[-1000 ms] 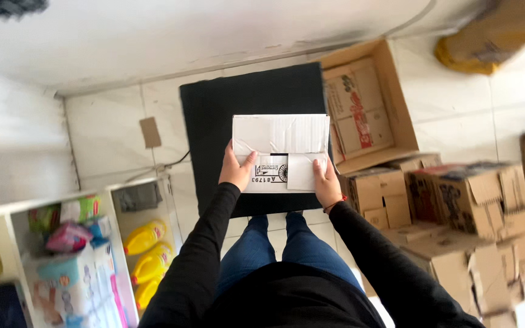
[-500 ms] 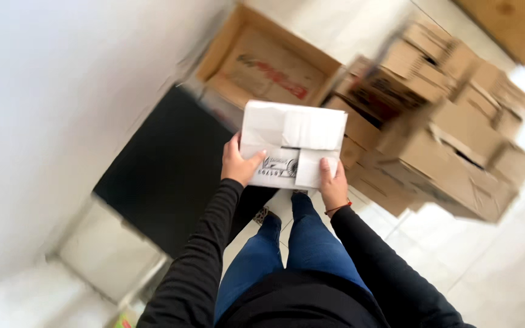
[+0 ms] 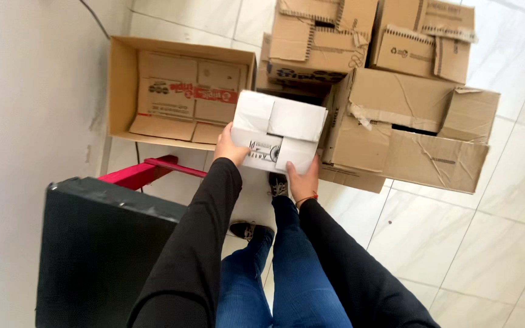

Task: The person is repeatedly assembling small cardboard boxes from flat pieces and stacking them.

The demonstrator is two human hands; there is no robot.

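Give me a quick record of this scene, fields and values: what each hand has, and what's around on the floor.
left hand: grips the left side of the white box
right hand: supports the box's lower right corner
white box: flaps closed, held in front of the body
open cardboard box: on its side by the wall
cardboard box stack: piled on the tiled floor
black panel: lower left, red frame beside it

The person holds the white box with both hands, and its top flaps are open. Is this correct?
Not quite. In the head view the left hand and right hand do hold the white box, but its top flaps are folded shut, not open.
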